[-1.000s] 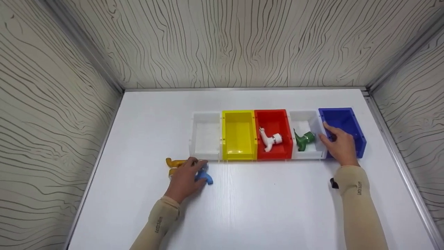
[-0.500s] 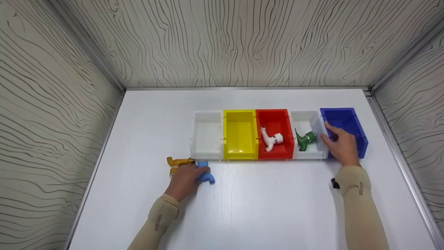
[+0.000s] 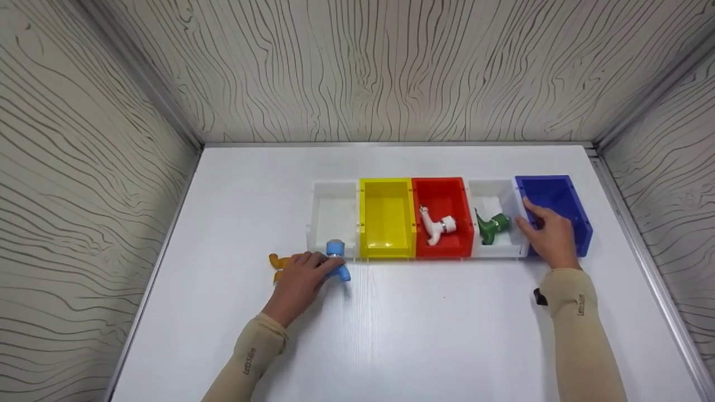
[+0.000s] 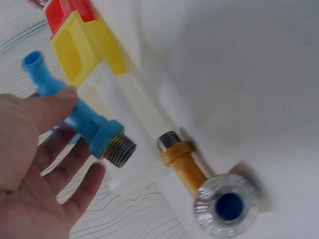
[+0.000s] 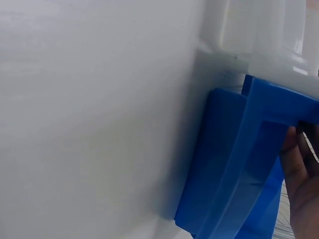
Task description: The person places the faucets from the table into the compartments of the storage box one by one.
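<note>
My left hand (image 3: pixel 299 282) pinches a light blue tap (image 4: pixel 82 112) between thumb and fingers, raised at the front edge of the left clear bin (image 3: pixel 334 218). Its threaded end shows in the left wrist view. Beneath that hand an orange tap (image 4: pixel 187 169) lies on the table, partly covered in the head view. My right hand (image 3: pixel 550 237) grips the side wall of the dark blue bin (image 3: pixel 550 192), where it meets the right clear bin (image 3: pixel 491 190); in the right wrist view its fingers (image 5: pixel 294 164) reach into the blue bin.
Between the clear bins stand a yellow bin (image 3: pixel 386 215) and a red bin (image 3: pixel 438 192), all in one row. A white tap (image 3: pixel 433 226) lies in the red bin, a green tap (image 3: pixel 492 226) in the right clear bin. Patterned panels (image 3: pixel 357 72) enclose the white table (image 3: pixel 419 335).
My left hand has taken hold of the blue tap and lifted it off the table, towards the left clear bin. The right hand stays at the blue bin.
</note>
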Tool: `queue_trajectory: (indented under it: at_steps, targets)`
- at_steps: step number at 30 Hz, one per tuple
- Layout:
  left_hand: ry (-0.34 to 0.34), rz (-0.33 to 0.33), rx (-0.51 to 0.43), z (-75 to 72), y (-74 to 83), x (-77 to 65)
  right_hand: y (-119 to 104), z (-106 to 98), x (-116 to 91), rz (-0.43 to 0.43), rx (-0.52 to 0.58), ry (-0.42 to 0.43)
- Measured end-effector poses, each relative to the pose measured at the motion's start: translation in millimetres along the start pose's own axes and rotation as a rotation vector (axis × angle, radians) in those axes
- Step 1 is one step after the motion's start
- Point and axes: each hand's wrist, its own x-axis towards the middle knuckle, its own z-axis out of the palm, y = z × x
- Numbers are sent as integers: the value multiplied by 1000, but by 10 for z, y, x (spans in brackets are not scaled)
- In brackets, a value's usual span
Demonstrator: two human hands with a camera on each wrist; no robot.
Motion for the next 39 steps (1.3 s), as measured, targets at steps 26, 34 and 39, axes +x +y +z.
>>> queue_trajectory:
  at_steps: [26,34,39]
  targets:
    - [-20,0,-334,-272,142,460,7,-16,4,25,0,-18]
    - [-36,-141,-681,-274,170,530,-6,-5,-1,13,-1,-16]
    - [-14,-170,-726,-280,185,527,-10,-12,-11,18,-9,-13]
